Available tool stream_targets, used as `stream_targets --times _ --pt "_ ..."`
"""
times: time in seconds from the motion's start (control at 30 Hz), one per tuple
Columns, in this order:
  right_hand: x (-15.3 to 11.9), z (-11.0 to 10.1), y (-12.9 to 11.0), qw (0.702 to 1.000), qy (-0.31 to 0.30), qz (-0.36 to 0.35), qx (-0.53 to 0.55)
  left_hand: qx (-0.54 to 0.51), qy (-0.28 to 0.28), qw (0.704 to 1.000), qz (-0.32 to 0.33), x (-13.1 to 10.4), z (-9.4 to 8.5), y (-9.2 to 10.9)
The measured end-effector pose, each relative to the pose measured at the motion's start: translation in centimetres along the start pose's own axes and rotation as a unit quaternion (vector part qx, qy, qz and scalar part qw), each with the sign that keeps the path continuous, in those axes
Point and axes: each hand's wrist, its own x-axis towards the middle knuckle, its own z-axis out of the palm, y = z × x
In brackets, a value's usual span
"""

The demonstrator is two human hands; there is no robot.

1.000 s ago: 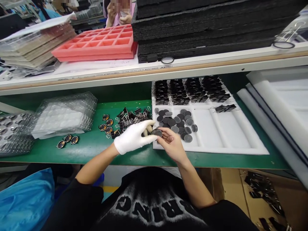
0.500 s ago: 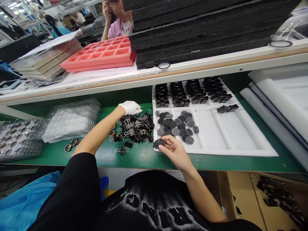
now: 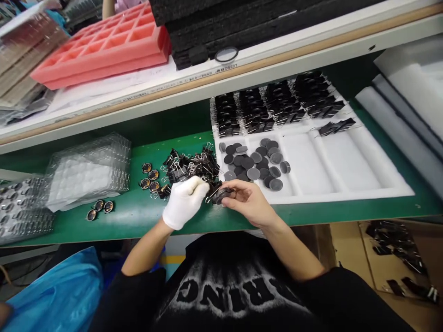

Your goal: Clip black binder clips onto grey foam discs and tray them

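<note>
My right hand [image 3: 251,203], bare, pinches a dark round disc [image 3: 222,195] at the front left corner of the white foam tray [image 3: 311,197]. Beside it my left hand [image 3: 185,200], in a white glove, has its fingers closed on a black binder clip [image 3: 212,190], whose jaws are near the disc's left edge. Whether clip and disc touch is hard to tell. Behind the glove lies a heap of black binder clips [image 3: 194,165]. Grey and black discs [image 3: 247,162] lie loose in the tray, and rows of clipped pieces [image 3: 256,108] fill its back.
Several small round parts [image 3: 154,174] lie left of the heap. Clear plastic trays [image 3: 90,168] are stacked further left. A shelf edge [image 3: 194,87] crosses above the bench, carrying red foam trays [image 3: 104,46] and black foam [image 3: 242,27]. Foam sheets [image 3: 398,120] lean at the right.
My left hand has come from behind the clip heap toward me and right, beside my right hand, and now has a clip. The camera view has shifted closer to the bench.
</note>
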Motion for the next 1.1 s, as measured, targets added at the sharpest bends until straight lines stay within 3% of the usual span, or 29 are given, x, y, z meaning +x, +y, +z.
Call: stream_targets --times 0.17,0.33,0.63,0.77,0.93,1.1 --pt "-0.5 -0.5 -0.8 0.997 -0.030 0.039 -0.066 0.020 -0.108 0.994 0.007 -1.0 -1.5 -0.6" --pt "-1.2 -0.4 -1.7 0.992 -0.040 0.047 -0.112 0.054 -0.129 0.990 -0.013 -1.1 -1.8 0.5" --pt "-1.8 -2.3 -2.6 0.981 0.048 0.009 -0.187 0.019 -0.190 0.981 -0.027 -1.5 -1.7 0.0" --pt "-1.5 -3.2 -3.1 0.971 -0.004 0.039 -0.234 0.022 -0.238 0.971 -0.001 -1.8 -1.9 0.1" --pt "-1.5 -3.4 -3.1 0.958 -0.068 0.042 -0.275 0.040 -0.258 0.963 0.071 -2.4 -1.4 -0.3" --pt "-1.7 -3.6 -2.4 0.969 -0.054 0.036 -0.237 0.033 -0.303 0.949 0.080 -1.4 -1.9 -0.6"
